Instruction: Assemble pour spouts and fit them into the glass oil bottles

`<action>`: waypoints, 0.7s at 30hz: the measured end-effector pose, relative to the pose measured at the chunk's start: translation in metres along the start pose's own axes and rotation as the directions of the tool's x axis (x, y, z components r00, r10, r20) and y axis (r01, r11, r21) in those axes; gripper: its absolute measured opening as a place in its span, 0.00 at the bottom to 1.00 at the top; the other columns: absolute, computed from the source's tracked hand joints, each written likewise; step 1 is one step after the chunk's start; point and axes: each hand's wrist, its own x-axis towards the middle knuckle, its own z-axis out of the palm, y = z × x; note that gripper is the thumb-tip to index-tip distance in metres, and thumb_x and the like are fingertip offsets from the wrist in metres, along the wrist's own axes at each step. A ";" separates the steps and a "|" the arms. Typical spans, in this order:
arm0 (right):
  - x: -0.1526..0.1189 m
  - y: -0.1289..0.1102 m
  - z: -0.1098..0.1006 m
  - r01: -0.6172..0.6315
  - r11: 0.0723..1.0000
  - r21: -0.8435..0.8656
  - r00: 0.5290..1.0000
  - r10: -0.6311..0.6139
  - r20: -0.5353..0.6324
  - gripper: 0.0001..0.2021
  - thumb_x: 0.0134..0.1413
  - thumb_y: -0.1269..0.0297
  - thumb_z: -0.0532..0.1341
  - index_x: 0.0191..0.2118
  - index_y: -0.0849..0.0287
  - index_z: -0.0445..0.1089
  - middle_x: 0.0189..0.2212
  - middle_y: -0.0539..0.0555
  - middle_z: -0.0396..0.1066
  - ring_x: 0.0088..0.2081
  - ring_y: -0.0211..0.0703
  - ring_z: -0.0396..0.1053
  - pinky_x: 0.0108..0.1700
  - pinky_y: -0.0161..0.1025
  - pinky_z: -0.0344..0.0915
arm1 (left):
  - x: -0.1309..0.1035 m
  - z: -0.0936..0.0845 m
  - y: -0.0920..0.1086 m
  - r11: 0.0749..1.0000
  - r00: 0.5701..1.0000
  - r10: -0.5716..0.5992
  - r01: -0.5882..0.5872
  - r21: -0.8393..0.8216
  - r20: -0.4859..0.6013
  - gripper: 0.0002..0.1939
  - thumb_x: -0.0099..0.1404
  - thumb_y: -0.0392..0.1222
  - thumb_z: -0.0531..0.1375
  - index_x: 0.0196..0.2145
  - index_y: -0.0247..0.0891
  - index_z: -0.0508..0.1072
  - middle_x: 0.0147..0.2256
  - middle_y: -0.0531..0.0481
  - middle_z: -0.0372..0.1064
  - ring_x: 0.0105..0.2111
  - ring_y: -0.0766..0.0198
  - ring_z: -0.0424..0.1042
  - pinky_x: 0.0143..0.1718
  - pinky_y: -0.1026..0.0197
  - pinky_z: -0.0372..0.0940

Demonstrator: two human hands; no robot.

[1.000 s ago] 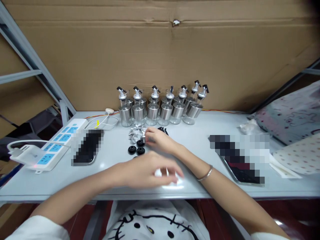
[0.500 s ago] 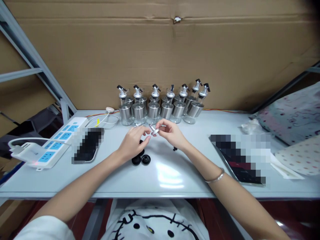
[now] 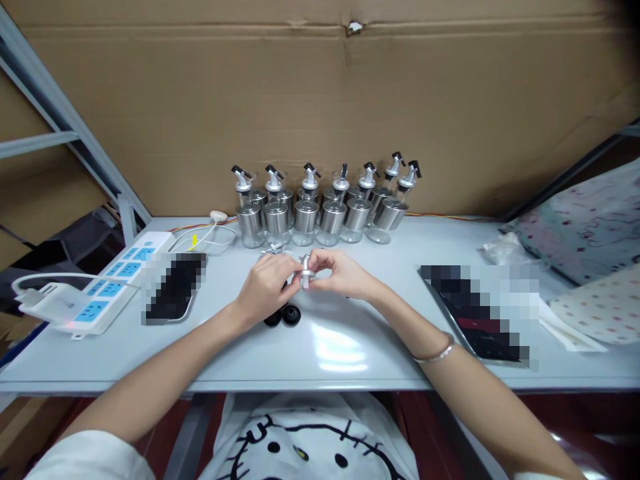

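Observation:
Between my two hands, near the middle of the table, a silver spout piece (image 3: pixel 306 272) stands upright. My left hand (image 3: pixel 266 283) pinches it from the left. The fingers of my right hand (image 3: pixel 339 272) close on its right side. Black round caps (image 3: pixel 291 315) lie just below my left hand, partly covered by it. More silver spout parts (image 3: pixel 274 249) rest on the table behind my left fingers. Several glass bottles with steel sleeves (image 3: pixel 305 217) stand behind my hands, the front ones topped with silver and black spouts.
A white power strip (image 3: pixel 117 283) with a plugged-in charger and a phone (image 3: pixel 177 288) lie at the left. At the right are a dark tablet-like device (image 3: pixel 475 320), a crumpled plastic bag (image 3: pixel 501 250) and patterned fabric (image 3: pixel 590 220). Cardboard (image 3: pixel 300 100) rises behind the table (image 3: pixel 220 363).
The silver spout piece has turned from tilted to upright. My left hand now grips it too, and my right hand has come slightly lower. The view has shifted a little.

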 end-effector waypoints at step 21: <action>-0.003 -0.009 -0.030 -0.130 0.990 0.047 0.992 0.130 0.005 0.13 0.40 0.59 0.70 0.33 0.60 0.75 0.31 0.52 0.77 0.33 0.39 0.72 0.42 0.40 0.66 | 0.001 0.000 0.004 0.997 0.996 -0.021 0.015 0.071 0.090 0.06 0.67 0.35 0.53 0.34 0.37 0.68 0.30 0.52 0.72 0.30 0.62 0.69 0.39 0.58 0.56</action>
